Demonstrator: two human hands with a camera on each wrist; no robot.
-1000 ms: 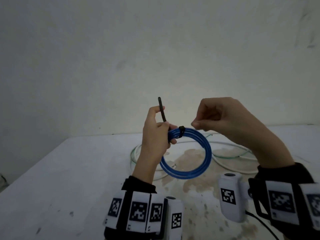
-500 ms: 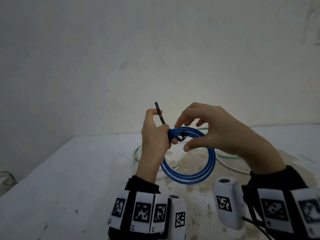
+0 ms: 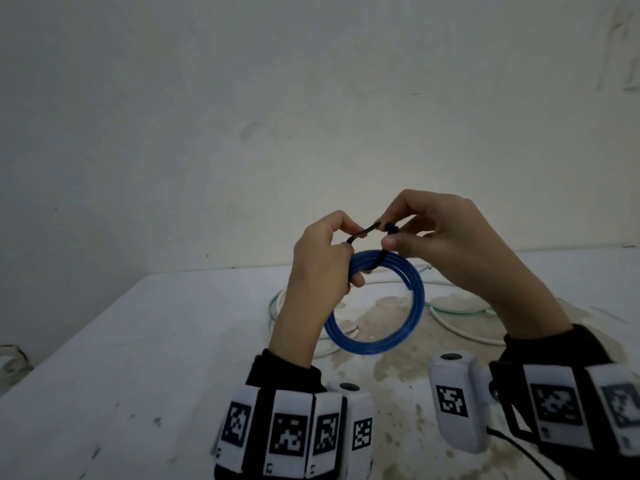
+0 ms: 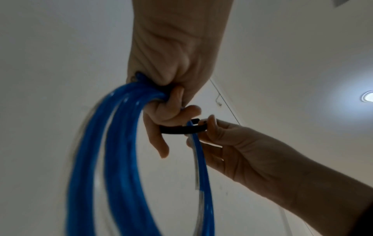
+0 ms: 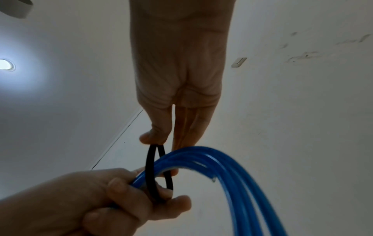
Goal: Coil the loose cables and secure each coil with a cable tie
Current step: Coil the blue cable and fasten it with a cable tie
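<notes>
A blue cable coil (image 3: 398, 327) hangs in the air above the table, and my left hand (image 3: 322, 258) grips it at its upper left. A black cable tie (image 3: 363, 233) loops around the coil's top strands. My left thumb and forefinger hold the tie's strap end. My right hand (image 3: 426, 233) pinches the tie's head end between thumb and forefinger just above the coil. In the left wrist view the cable tie (image 4: 181, 129) spans between the two hands across the blue coil (image 4: 121, 159). The right wrist view shows the tie (image 5: 150, 167) looped over the coil (image 5: 212, 161).
A white table (image 3: 138, 358) with brown stains lies below the hands. On it behind the coil lie loose white and pale green cables (image 3: 460, 327). A plain wall stands close behind the table. The table's left edge falls away at the lower left.
My right hand moved in from beside the coil and took hold of the tie's head. The tie's free strap, upright before, now bends over to the right between both hands.
</notes>
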